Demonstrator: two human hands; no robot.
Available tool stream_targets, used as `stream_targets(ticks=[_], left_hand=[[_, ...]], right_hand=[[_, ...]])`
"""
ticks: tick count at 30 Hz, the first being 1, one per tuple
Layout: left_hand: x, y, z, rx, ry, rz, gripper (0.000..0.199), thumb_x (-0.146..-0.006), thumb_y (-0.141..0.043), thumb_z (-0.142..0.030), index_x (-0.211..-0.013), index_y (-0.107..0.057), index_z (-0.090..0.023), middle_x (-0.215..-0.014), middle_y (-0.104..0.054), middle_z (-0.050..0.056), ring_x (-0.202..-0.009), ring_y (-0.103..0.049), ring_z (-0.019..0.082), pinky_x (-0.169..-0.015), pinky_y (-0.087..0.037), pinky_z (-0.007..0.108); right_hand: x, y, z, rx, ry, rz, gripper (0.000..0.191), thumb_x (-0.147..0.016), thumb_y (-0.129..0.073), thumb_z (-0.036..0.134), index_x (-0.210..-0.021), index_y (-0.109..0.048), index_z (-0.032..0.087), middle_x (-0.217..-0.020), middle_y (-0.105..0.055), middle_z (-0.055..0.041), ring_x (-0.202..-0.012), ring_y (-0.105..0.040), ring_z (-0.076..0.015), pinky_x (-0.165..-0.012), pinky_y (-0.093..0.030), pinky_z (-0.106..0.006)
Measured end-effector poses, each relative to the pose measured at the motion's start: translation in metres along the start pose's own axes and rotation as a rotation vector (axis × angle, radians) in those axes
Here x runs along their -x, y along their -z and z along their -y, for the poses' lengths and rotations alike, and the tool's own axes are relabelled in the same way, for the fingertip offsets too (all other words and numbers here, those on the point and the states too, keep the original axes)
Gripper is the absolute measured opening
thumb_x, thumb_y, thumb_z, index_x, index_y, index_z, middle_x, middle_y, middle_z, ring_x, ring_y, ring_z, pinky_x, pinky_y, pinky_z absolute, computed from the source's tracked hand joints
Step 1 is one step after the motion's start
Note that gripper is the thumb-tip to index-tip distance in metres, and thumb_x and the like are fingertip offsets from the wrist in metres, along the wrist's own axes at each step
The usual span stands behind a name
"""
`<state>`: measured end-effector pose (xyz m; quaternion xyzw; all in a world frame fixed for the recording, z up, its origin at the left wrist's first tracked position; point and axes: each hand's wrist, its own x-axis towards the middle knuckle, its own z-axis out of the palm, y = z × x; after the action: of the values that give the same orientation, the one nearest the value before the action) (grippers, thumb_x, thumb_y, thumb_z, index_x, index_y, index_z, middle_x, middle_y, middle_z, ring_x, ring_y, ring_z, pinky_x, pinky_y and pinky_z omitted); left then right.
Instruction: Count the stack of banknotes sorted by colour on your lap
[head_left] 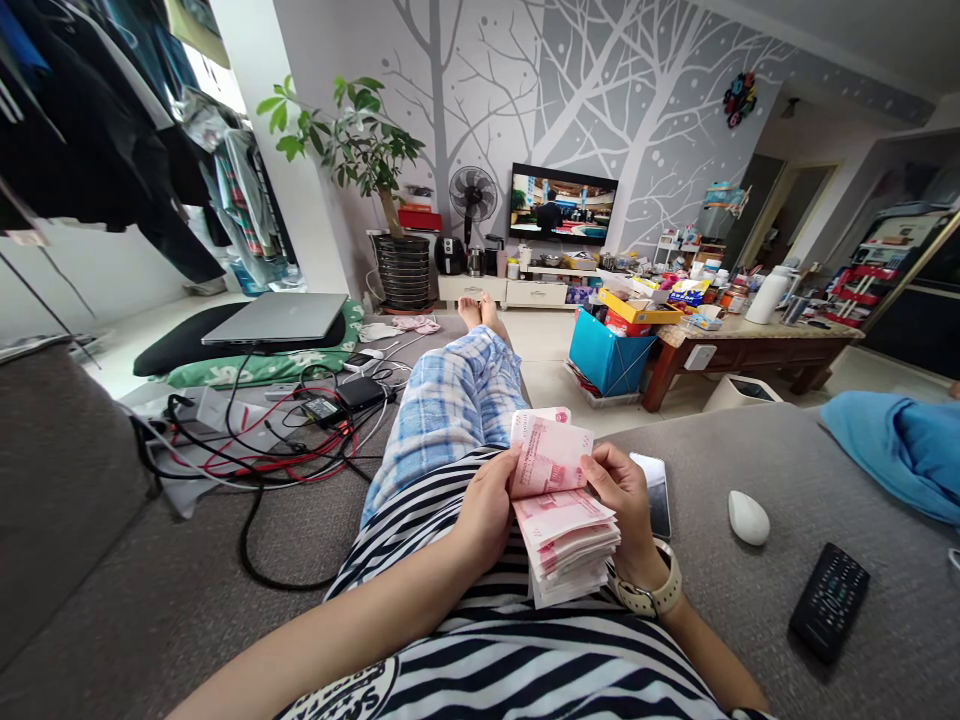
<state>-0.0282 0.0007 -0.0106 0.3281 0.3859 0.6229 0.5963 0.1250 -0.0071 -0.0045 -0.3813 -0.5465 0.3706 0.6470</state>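
Note:
A thick stack of pinkish-red banknotes (562,530) is held in front of my striped shirt, folded over near its middle. My left hand (487,505) grips the stack along its left side, thumb on top. At the right, my right hand (622,500) pinches the upper corner of a raised banknote (553,455) between thumb and fingers. The lower ends of the notes fan out toward me. A watch with a pale strap (652,590) is on my right wrist. Some of my fingers are hidden behind the notes.
On the grey sofa to my right lie a phone (654,490), a white mouse (748,518) and a black remote control (829,602). Tangled cables (255,450) and a closed laptop (276,316) lie at left. A cluttered coffee table (739,337) stands beyond.

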Motion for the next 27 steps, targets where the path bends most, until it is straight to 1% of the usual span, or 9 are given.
stream_targets(ticks=[4, 8, 11, 14, 21, 27], left_hand=[[0.000, 0.002, 0.001, -0.048, -0.028, 0.034, 0.025, -0.073, -0.066, -0.036, -0.083, -0.077, -0.016, -0.098, -0.076, 0.008, -0.095, -0.064, 0.027, -0.085, -0.049, 0.034], [-0.002, 0.004, 0.002, -0.059, -0.041, 0.032, 0.025, -0.073, -0.065, -0.036, -0.083, -0.077, -0.017, -0.099, -0.076, 0.008, -0.098, -0.064, 0.029, -0.086, -0.050, 0.035], [-0.002, 0.002, 0.001, -0.050, -0.037, 0.050, 0.021, -0.073, -0.064, -0.034, -0.079, -0.077, -0.017, -0.096, -0.076, 0.008, -0.096, -0.064, 0.028, -0.087, -0.049, 0.034], [0.001, -0.001, -0.004, -0.053, -0.047, 0.070, 0.019, -0.073, -0.063, -0.032, -0.077, -0.077, -0.019, -0.093, -0.076, 0.006, -0.092, -0.064, 0.026, -0.086, -0.049, 0.033], [0.009, -0.006, -0.013, -0.070, -0.036, 0.099, 0.017, -0.075, -0.062, -0.032, -0.068, -0.072, -0.020, -0.076, -0.071, 0.002, -0.069, -0.057, 0.018, -0.070, -0.048, 0.029], [0.010, -0.006, -0.017, -0.158, -0.085, 0.095, 0.018, -0.076, -0.060, -0.029, -0.067, -0.073, -0.020, -0.076, -0.070, 0.004, -0.070, -0.056, 0.019, -0.071, -0.047, 0.029]], right_hand=[[0.000, 0.000, -0.001, -0.024, -0.002, 0.003, 0.030, -0.081, -0.070, 0.041, -0.063, -0.058, 0.020, -0.058, -0.050, 0.0033, -0.055, -0.041, -0.0126, -0.053, -0.034, -0.026], [0.001, 0.000, -0.002, -0.065, -0.027, -0.005, 0.027, -0.080, -0.071, 0.041, -0.066, -0.061, 0.020, -0.059, -0.053, 0.0030, -0.054, -0.043, -0.0124, -0.052, -0.035, -0.025], [0.001, 0.000, -0.003, -0.097, -0.049, -0.017, 0.024, -0.079, -0.073, 0.040, -0.070, -0.065, 0.020, -0.060, -0.057, 0.0025, -0.054, -0.046, -0.0126, -0.052, -0.037, -0.025], [0.002, -0.001, -0.002, -0.129, -0.075, -0.024, 0.023, -0.076, -0.076, 0.040, -0.072, -0.067, 0.019, -0.060, -0.061, 0.0015, -0.054, -0.049, -0.0127, -0.052, -0.039, -0.025], [0.004, 0.000, -0.001, -0.190, -0.118, -0.004, 0.019, -0.074, -0.080, 0.035, -0.078, -0.071, 0.018, -0.067, -0.070, -0.0006, -0.059, -0.059, -0.0133, -0.055, -0.045, -0.023], [0.004, 0.000, -0.001, -0.198, -0.104, 0.004, 0.017, -0.074, -0.079, 0.033, -0.080, -0.072, 0.019, -0.068, -0.070, 0.0003, -0.059, -0.060, -0.0132, -0.056, -0.046, -0.023]])
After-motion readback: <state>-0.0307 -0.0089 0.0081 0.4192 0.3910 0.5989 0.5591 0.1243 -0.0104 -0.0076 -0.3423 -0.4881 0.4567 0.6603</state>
